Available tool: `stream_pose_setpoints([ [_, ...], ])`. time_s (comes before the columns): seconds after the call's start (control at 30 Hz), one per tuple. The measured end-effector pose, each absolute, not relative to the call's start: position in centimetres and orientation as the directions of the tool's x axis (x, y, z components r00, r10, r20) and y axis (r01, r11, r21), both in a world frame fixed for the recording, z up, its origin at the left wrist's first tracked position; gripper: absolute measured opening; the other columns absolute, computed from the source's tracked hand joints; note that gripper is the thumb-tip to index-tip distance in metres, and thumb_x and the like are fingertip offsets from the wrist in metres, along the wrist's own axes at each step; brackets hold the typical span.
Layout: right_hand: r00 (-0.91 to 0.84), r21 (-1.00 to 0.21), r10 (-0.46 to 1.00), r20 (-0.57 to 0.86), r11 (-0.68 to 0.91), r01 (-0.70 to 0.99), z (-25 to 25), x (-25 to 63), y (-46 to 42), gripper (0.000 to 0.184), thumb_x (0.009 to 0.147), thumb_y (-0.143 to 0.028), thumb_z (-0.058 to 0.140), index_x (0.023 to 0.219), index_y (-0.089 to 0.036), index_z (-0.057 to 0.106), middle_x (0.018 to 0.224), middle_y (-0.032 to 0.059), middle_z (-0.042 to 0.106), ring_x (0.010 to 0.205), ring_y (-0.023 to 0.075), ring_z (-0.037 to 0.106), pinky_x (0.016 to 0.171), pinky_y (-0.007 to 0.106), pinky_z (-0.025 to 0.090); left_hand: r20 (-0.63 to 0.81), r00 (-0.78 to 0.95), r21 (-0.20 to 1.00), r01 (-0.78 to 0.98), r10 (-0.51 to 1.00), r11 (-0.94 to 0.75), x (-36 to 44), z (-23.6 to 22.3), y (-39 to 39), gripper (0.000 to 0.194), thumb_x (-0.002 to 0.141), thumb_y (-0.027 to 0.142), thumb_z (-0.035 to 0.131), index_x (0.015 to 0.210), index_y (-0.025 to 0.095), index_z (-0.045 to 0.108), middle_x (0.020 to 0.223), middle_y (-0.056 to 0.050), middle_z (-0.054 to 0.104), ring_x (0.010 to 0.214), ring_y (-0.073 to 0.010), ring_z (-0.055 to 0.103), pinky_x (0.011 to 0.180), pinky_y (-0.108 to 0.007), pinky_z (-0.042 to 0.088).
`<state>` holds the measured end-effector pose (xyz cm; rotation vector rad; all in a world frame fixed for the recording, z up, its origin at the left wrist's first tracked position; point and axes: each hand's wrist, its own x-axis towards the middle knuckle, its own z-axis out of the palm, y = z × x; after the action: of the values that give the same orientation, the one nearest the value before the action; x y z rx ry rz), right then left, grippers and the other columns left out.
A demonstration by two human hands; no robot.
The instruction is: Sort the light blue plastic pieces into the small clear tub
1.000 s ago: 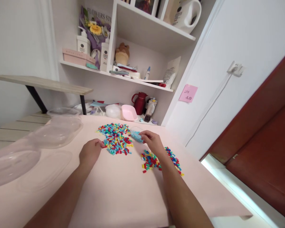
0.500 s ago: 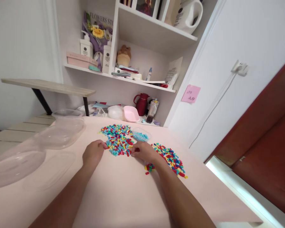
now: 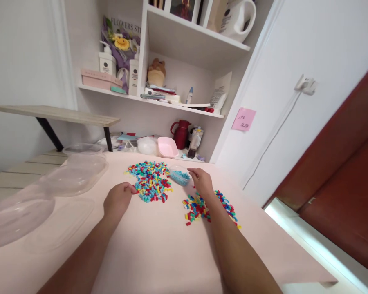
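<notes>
Small coloured toy bricks lie in a left pile [image 3: 151, 183] and a right pile [image 3: 199, 208] on the pale pink tabletop. Between and behind them stands a clear plastic bowl [image 3: 179, 175] of light blue bricks. My right hand [image 3: 202, 182] is at the bowl's right rim, its fingertips pinched together; what they hold, if anything, is too small to make out. At the left edge of the left pile, my left hand [image 3: 119, 200] rests with curled fingers close to a red piece. Its grip is hidden from view.
Clear plastic containers [image 3: 76, 175] and a clear lid [image 3: 61, 224] lie on the left. At the back are a pink tub [image 3: 167, 147], a red jug [image 3: 180, 134] and a bottle [image 3: 195, 142]. A small raised wooden shelf [image 3: 58, 114] stands back left.
My right hand has moved from the left pile's right edge, up and right to the bowl's rim. My left hand stays by the left pile. The view has shifted slightly.
</notes>
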<state>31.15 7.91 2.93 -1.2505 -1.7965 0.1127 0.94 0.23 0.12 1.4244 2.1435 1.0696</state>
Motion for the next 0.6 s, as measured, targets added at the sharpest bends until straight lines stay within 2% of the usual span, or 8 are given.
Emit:
stream_pose_setpoints([
  [0.07, -0.084, -0.576, 0.781, 0.619, 0.524, 0.627, 3.1, 30.7, 7.3, 0.029, 0.087, -0.03, 0.046, 0.104, -0.022, 0.069, 0.094, 0.0044, 0.07, 0.084, 0.0182, 0.062, 0.08, 0.032, 0.047, 0.123, -0.423, 0.751, 0.631, 0.898, 0.194, 0.9, -0.1, 0.4, 0.025, 0.074, 0.022, 0.045, 0.07, 0.027, 0.069, 0.088, 0.002, 0.074, 0.08, -0.0177, 0.064, 0.059, -0.026, 0.038],
  [0.13, -0.176, -0.599, 0.787, 0.592, 0.575, 0.557, 3.5, 29.8, 6.4, 0.027, 0.086, -0.031, 0.048, 0.102, -0.022, 0.07, 0.093, 0.0039, 0.07, 0.081, 0.0172, 0.062, 0.077, 0.03, 0.048, 0.132, -0.419, 0.752, 0.633, 0.898, 0.184, 0.8, -0.2, 0.4, 0.024, 0.074, 0.022, 0.046, 0.071, 0.027, 0.069, 0.087, 0.002, 0.074, 0.078, -0.0174, 0.064, 0.058, -0.026, 0.037],
  [0.27, -0.519, -0.515, 0.745, 0.419, 0.666, 0.54, 3.5, 27.7, 4.9, 0.02, 0.084, -0.026, 0.056, 0.096, -0.025, 0.072, 0.094, 0.0028, 0.069, 0.083, 0.016, 0.061, 0.079, 0.027, 0.046, 0.124, -0.423, 0.752, 0.63, 0.898, 0.193, 1.0, 0.0, 0.2, 0.024, 0.073, 0.022, 0.046, 0.071, 0.026, 0.069, 0.089, 0.003, 0.074, 0.078, -0.017, 0.064, 0.057, -0.026, 0.037],
  [0.33, -0.604, -0.462, 0.72, 0.343, 0.688, 0.559, 3.0, 26.9, 4.7, 0.02, 0.082, -0.023, 0.059, 0.097, -0.026, 0.072, 0.094, 0.0028, 0.067, 0.083, 0.0152, 0.06, 0.078, 0.027, 0.045, 0.108, -0.43, 0.75, 0.627, 0.896, 0.211, 1.1, 0.2, 0.1, 0.024, 0.073, 0.022, 0.045, 0.071, 0.027, 0.068, 0.089, 0.004, 0.073, 0.079, -0.0169, 0.064, 0.058, -0.026, 0.037],
  [0.47, -0.67, -0.398, 0.684, 0.29, 0.723, 0.565, 1.8, 26.1, 5.0, 0.025, 0.08, -0.02, 0.062, 0.102, -0.028, 0.07, 0.09, 0.0017, 0.064, 0.083, 0.0146, 0.059, 0.077, 0.025, 0.043, 0.1, -0.429, 0.741, 0.634, 0.898, 0.221, 1.0, 0.4, 0.1, 0.025, 0.073, 0.022, 0.044, 0.071, 0.028, 0.068, 0.09, 0.005, 0.073, 0.081, -0.0169, 0.064, 0.059, -0.026, 0.038],
  [0.6, -0.641, -0.354, 0.718, 0.273, 0.694, 0.627, 1.5, 26.2, 5.4, 0.023, 0.078, -0.021, 0.064, 0.099, -0.028, 0.069, 0.088, 0.0003, 0.063, 0.081, 0.0147, 0.058, 0.074, 0.025, 0.041, 0.11, -0.419, 0.735, 0.645, 0.902, 0.21, 0.9, 0.2, 0.3, 0.024, 0.073, 0.022, 0.045, 0.07, 0.027, 0.068, 0.091, 0.003, 0.073, 0.082, -0.0175, 0.065, 0.059, -0.026, 0.038],
])
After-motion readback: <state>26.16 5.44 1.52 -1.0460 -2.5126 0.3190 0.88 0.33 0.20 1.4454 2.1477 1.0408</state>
